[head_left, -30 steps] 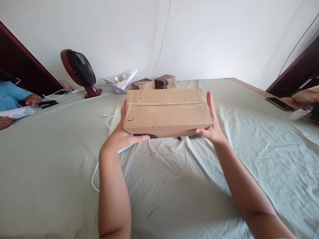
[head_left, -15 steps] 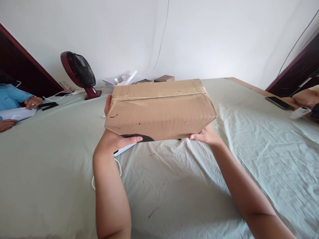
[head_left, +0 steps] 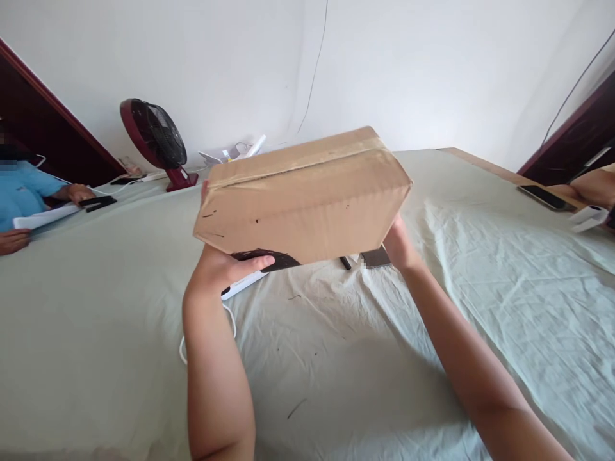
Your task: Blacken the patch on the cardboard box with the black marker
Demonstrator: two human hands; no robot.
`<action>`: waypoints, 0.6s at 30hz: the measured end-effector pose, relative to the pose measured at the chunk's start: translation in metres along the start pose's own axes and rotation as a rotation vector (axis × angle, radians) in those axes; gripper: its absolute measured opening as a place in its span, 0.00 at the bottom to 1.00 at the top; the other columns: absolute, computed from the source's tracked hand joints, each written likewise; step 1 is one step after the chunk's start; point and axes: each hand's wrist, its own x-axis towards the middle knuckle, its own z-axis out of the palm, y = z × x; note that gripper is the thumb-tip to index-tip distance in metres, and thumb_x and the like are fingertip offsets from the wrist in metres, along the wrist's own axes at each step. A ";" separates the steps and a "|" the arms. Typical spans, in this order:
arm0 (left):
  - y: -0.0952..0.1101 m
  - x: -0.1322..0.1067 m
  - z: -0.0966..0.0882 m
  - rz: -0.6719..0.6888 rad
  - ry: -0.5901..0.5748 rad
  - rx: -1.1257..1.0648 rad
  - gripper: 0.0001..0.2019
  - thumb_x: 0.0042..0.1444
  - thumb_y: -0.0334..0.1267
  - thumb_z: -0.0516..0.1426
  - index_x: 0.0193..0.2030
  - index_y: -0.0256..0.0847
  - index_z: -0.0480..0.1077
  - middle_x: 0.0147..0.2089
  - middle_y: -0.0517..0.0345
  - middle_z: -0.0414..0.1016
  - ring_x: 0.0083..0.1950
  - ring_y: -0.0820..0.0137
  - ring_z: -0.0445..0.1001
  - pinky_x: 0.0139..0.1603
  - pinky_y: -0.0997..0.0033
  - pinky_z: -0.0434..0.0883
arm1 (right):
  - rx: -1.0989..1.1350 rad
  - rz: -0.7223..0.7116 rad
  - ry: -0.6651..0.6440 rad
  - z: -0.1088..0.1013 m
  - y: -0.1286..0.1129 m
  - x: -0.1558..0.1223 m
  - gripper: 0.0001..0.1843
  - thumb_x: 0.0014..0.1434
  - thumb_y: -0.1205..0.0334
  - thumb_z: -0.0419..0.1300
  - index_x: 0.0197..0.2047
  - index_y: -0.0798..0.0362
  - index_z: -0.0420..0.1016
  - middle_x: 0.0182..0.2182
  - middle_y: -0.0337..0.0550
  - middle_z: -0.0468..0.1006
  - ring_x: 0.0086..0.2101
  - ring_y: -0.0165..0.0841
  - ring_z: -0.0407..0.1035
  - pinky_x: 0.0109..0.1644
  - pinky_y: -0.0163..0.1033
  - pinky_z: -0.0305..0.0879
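A brown cardboard box is held up above the cloth-covered table, its right end higher than its left. My left hand grips its left end, with the thumb lying along the lower edge over a black scribbled patch. At the other end my right hand holds the box from the side and below; most of its fingers are hidden behind it. Under the box, a white object with a white cable partly shows on the cloth. A small dark flat item and a black stick-like piece lie near my right hand.
A dark red fan stands at the back left near white items by the wall. At left, a person in a blue sleeve holds paper. A phone lies at right beside another person's arm. Wrinkled pale green cloth covers the table.
The box's right end has risen, so the box now tilts. My right thumb has left its lower front edge. The dark flat item beneath has come into view.
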 end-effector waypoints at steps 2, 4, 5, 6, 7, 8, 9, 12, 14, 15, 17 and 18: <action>-0.004 0.000 -0.002 0.036 0.102 -0.045 0.39 0.48 0.56 0.76 0.63 0.45 0.72 0.59 0.47 0.81 0.74 0.42 0.72 0.79 0.38 0.68 | -0.413 0.211 0.041 0.003 0.028 0.001 0.53 0.70 0.30 0.52 0.85 0.49 0.43 0.78 0.60 0.61 0.72 0.58 0.62 0.73 0.66 0.62; -0.008 0.002 -0.003 0.090 0.224 -0.114 0.43 0.45 0.58 0.77 0.63 0.43 0.71 0.59 0.45 0.82 0.73 0.42 0.72 0.79 0.38 0.67 | -0.822 0.467 0.007 0.008 0.054 -0.003 0.50 0.69 0.38 0.57 0.84 0.54 0.48 0.78 0.63 0.61 0.73 0.63 0.57 0.74 0.68 0.57; -0.010 0.003 -0.003 0.119 0.281 -0.147 0.45 0.43 0.59 0.78 0.64 0.43 0.71 0.60 0.44 0.81 0.73 0.42 0.73 0.79 0.38 0.67 | -0.887 0.522 -0.013 0.011 0.064 -0.005 0.50 0.68 0.41 0.59 0.83 0.57 0.50 0.77 0.66 0.62 0.73 0.65 0.56 0.74 0.69 0.55; -0.012 0.004 -0.004 0.148 0.328 -0.183 0.47 0.42 0.60 0.78 0.66 0.42 0.70 0.61 0.43 0.81 0.73 0.42 0.73 0.80 0.38 0.66 | -0.936 0.561 -0.032 0.014 0.073 -0.008 0.51 0.67 0.43 0.60 0.83 0.60 0.51 0.76 0.68 0.63 0.72 0.67 0.56 0.74 0.68 0.54; -0.013 0.005 -0.005 0.174 0.364 -0.218 0.48 0.42 0.59 0.79 0.67 0.42 0.69 0.63 0.43 0.80 0.73 0.43 0.73 0.80 0.38 0.65 | -0.952 0.577 -0.049 0.016 0.080 -0.010 0.50 0.67 0.44 0.61 0.82 0.61 0.52 0.75 0.68 0.64 0.71 0.67 0.56 0.74 0.68 0.53; -0.014 0.006 -0.005 0.195 0.391 -0.249 0.49 0.43 0.57 0.79 0.68 0.43 0.68 0.64 0.43 0.79 0.74 0.44 0.73 0.81 0.39 0.64 | -0.957 0.580 -0.057 0.018 0.084 -0.012 0.50 0.66 0.45 0.61 0.82 0.62 0.53 0.74 0.69 0.66 0.71 0.67 0.57 0.74 0.66 0.53; -0.014 0.007 -0.006 0.216 0.411 -0.274 0.50 0.43 0.56 0.80 0.69 0.43 0.68 0.64 0.43 0.79 0.74 0.45 0.72 0.82 0.39 0.63 | -0.971 0.584 -0.063 0.018 0.088 -0.013 0.49 0.67 0.44 0.61 0.82 0.61 0.53 0.73 0.68 0.67 0.70 0.66 0.57 0.73 0.65 0.54; -0.014 0.008 -0.008 0.264 0.442 -0.313 0.52 0.42 0.55 0.80 0.71 0.45 0.66 0.66 0.44 0.78 0.75 0.45 0.71 0.82 0.39 0.63 | -1.006 0.599 -0.063 0.014 0.092 -0.011 0.49 0.66 0.42 0.61 0.81 0.58 0.55 0.71 0.66 0.68 0.68 0.64 0.59 0.71 0.60 0.58; -0.014 0.008 -0.009 0.268 0.446 -0.309 0.53 0.43 0.57 0.80 0.72 0.45 0.65 0.67 0.43 0.77 0.76 0.45 0.70 0.81 0.38 0.63 | -1.016 0.608 -0.061 0.010 0.094 -0.008 0.51 0.64 0.40 0.62 0.82 0.56 0.55 0.70 0.65 0.69 0.66 0.63 0.61 0.69 0.57 0.61; -0.013 0.007 -0.009 0.264 0.443 -0.300 0.53 0.43 0.57 0.80 0.72 0.45 0.64 0.67 0.43 0.76 0.76 0.45 0.70 0.81 0.38 0.63 | -1.017 0.611 -0.062 0.008 0.095 -0.007 0.52 0.64 0.40 0.63 0.82 0.56 0.54 0.69 0.64 0.69 0.66 0.62 0.62 0.68 0.56 0.62; -0.012 0.007 -0.008 0.252 0.430 -0.284 0.54 0.43 0.59 0.79 0.73 0.44 0.64 0.68 0.42 0.76 0.76 0.45 0.70 0.82 0.38 0.63 | -1.016 0.616 -0.066 0.006 0.096 -0.006 0.54 0.63 0.39 0.63 0.83 0.54 0.52 0.69 0.61 0.69 0.65 0.61 0.63 0.67 0.54 0.63; -0.011 0.007 -0.007 0.245 0.422 -0.279 0.54 0.44 0.61 0.79 0.73 0.44 0.64 0.68 0.42 0.76 0.77 0.45 0.69 0.82 0.38 0.63 | -1.014 0.620 -0.069 0.005 0.097 -0.005 0.54 0.63 0.39 0.63 0.84 0.52 0.51 0.69 0.59 0.69 0.65 0.60 0.63 0.67 0.53 0.64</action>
